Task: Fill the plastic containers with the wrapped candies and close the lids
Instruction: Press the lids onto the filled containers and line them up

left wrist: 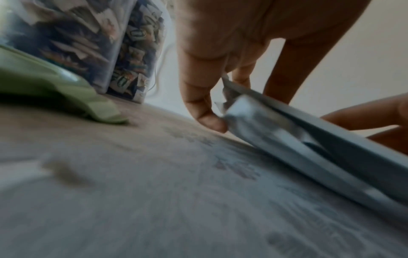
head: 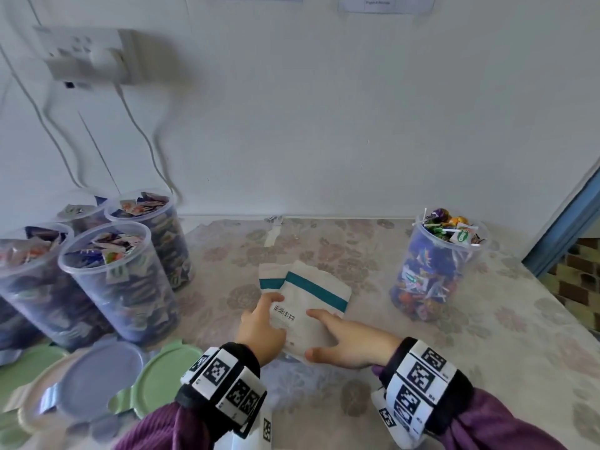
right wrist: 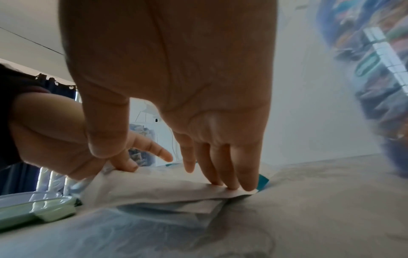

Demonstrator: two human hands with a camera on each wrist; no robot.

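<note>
With both hands, left [head: 262,329] pinching and right [head: 349,342] flat-fingered, on the white pouch [head: 310,306], the person should steady it clear of the lids [head: 100,378] at eight o'clock.

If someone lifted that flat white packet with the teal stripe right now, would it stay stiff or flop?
Probably floppy: the flat white packet with the teal stripe looks thin, and its edge sags and crinkles where the left hand pinches it. Likely light, since the right hand steadies it with straight fingers alone. Its smooth surface might slide easily on the flowered tablecloth.
</note>
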